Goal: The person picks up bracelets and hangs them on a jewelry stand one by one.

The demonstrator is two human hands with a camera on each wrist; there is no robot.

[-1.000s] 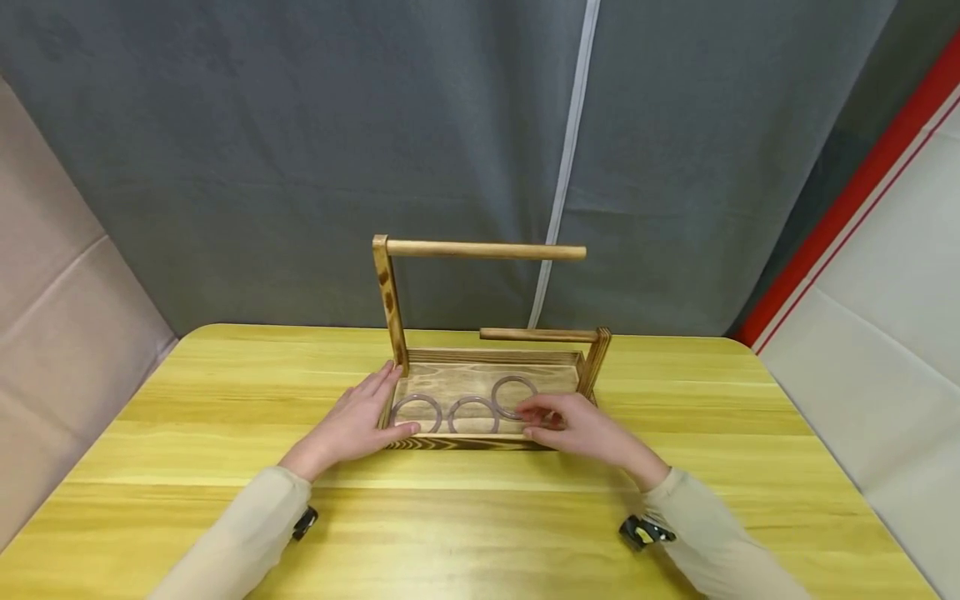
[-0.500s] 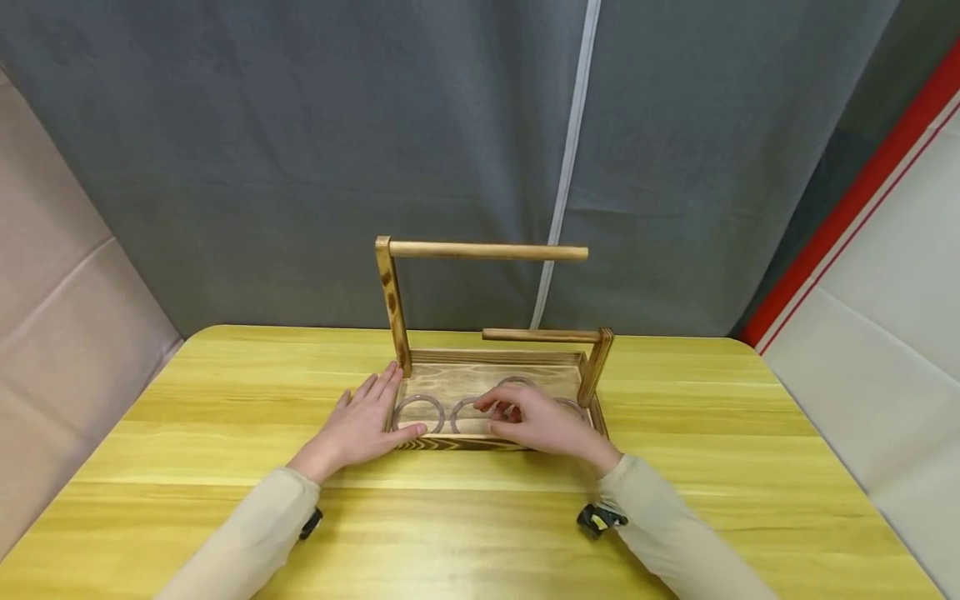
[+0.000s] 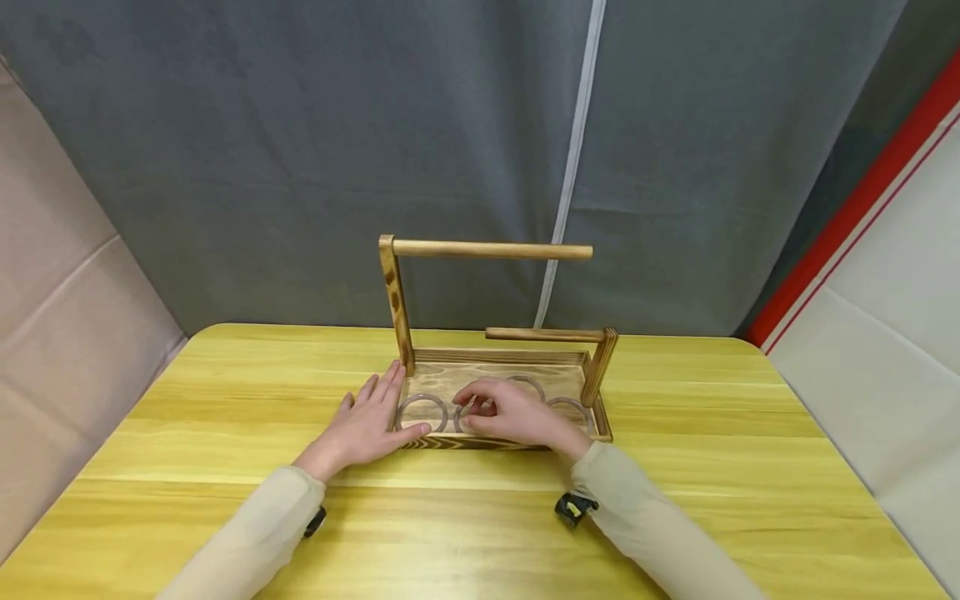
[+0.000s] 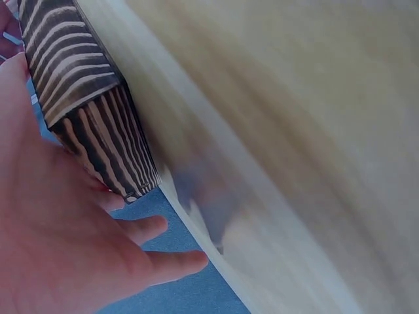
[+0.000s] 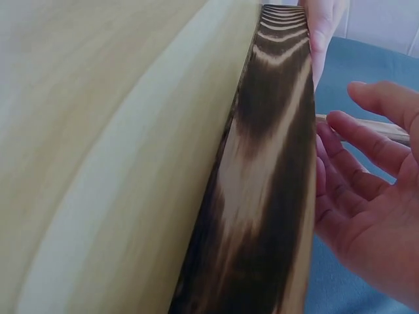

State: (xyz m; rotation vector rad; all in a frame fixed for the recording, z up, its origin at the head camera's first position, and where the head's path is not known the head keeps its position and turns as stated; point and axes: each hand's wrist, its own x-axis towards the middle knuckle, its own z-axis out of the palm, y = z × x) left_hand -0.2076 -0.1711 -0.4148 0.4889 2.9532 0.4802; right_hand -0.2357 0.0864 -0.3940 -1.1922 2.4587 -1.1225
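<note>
A shallow wooden tray with dark burnt grain stands on the table. Clear rings lie inside: a left ring, a right ring, a back ring and a middle ring, partly covered. My left hand rests against the tray's left end, fingers straight, thumb along the front wall. Over the middle ring hovers my right hand, fingers loosely bent. In the right wrist view its thumb stands apart from the fingers; the tray wall hides what the fingertips touch.
From the tray's left end rises a tall post with a long rod reaching right. A shorter post at the right bears a lower rod pointing left. A grey curtain hangs behind the table.
My right hand has moved left from the tray's right side to the middle ring, uncovering the right ring. My left hand has stayed at the left end.
</note>
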